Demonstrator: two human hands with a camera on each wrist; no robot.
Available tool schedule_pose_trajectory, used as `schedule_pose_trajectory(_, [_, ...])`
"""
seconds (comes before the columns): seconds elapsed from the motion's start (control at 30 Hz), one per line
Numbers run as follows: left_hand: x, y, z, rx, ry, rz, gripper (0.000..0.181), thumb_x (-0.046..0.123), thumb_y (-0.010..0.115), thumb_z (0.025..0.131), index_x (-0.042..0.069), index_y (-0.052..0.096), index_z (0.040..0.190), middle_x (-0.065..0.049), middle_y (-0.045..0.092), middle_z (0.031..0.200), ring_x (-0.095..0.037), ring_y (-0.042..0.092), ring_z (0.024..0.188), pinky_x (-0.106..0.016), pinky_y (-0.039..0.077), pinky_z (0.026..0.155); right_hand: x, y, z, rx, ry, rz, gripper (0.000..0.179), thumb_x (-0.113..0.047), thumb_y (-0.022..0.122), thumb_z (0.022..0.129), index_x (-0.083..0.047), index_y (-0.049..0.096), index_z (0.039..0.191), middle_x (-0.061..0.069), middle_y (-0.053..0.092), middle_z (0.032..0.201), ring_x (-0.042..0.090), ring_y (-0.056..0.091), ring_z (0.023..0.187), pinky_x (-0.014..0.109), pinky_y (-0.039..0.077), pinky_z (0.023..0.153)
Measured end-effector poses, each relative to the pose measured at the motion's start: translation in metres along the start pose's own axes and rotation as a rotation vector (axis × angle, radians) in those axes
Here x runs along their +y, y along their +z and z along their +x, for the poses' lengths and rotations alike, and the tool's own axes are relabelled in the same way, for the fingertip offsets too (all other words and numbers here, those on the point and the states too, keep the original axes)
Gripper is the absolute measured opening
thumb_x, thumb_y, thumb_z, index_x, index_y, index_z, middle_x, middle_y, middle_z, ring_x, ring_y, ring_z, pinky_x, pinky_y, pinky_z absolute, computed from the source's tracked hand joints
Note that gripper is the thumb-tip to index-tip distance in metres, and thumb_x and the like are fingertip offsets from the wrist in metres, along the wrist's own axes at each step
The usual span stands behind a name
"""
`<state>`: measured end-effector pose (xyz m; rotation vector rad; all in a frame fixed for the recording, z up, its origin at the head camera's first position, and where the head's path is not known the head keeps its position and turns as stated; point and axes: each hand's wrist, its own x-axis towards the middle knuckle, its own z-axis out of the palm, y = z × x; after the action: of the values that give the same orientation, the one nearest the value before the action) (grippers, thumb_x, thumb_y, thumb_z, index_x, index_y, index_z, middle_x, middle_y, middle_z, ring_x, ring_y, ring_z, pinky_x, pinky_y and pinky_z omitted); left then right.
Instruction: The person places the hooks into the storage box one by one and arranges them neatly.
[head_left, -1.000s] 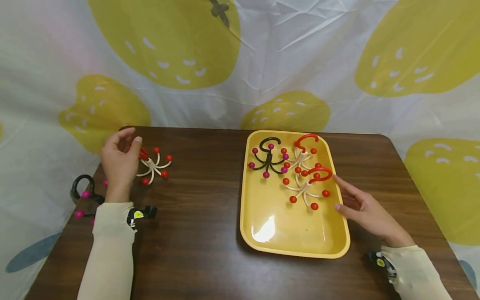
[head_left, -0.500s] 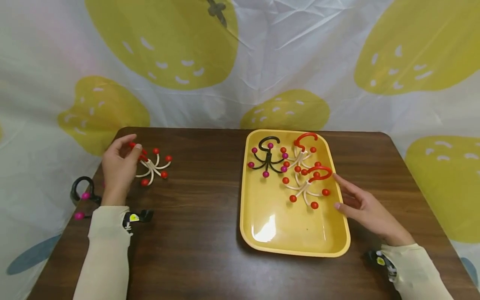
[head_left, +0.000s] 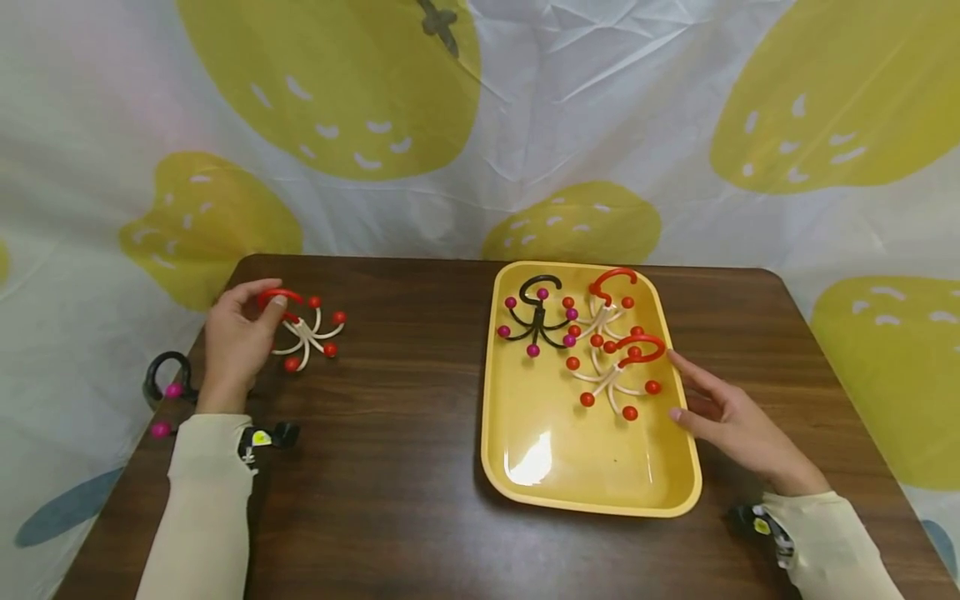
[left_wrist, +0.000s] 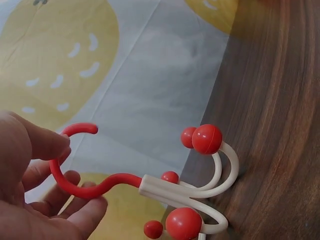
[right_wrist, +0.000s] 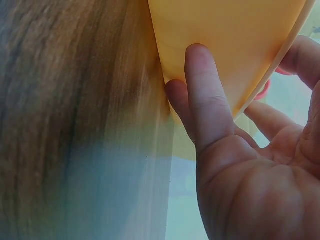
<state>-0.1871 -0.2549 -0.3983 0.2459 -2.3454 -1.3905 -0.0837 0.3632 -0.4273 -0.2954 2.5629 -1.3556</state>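
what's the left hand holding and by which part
The left hand holds a red-and-white hanger by its curved red hook.

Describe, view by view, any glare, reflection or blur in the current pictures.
Head: white glare on the floor of the yellow tray; left wrist: dimmish light, red-hooked hanger clearly outlined; right wrist: pale reflection low on the wooden table, its grain looking soft.

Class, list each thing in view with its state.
Yellow tray: upright, partly filled
Left hand: gripping
Outer white hanger: gripped by its red hook
Right hand: holding tray
Nearer white hanger: in tray
Farther white hanger: in tray
Inner black hanger: in tray
Outer black hanger: partly hidden
Patterned cloth: creased
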Motion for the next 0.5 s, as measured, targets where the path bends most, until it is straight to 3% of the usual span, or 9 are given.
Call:
schedule_pose_trajectory(0.17, [-0.0025,-0.0022,-0.0003,-0.022,0.0,0.02,0.029,0.021,0.068,0.103,0.01,0.074,0.129,0.005,0.07,0.107,-0.001,0.059,0.091,-0.017,0.044,0.076,-0.0002,0.0001,-0.0005,0.001,0.004,0.005,0.082,-0.02,0.071,0.103,-0.022,0.024,0.17,0.025,0.033,0.169,0.037,0.058,0.136,0.016,0.056,0.092])
schedule_pose_trajectory(0.4, [-0.0036,-0.005,0.0002,-0.024,-0.022,0.007,0.03,0.023,0.069,0.104,0.01,0.074,0.129,0.016,0.063,0.091,-0.004,0.057,0.083,-0.015,0.048,0.062,0.0008,0.0005,-0.0008,0.003,0.002,0.008,0.081,-0.02,0.071,0.103,-0.023,0.024,0.17,0.024,0.033,0.17,0.037,0.057,0.137,0.016,0.056,0.093])
schedule_pose_trajectory(0.5, [-0.0001,-0.007,-0.0007,-0.032,-0.038,-0.006,0.031,0.025,0.07,0.104,0.011,0.074,0.13,0.016,0.062,0.09,-0.004,0.058,0.083,-0.016,0.05,0.059,0.0017,0.0013,-0.0005,0.004,-0.013,0.015,0.081,-0.019,0.071,0.103,-0.022,0.025,0.17,0.025,0.033,0.169,0.019,0.061,0.134,0.016,0.056,0.092])
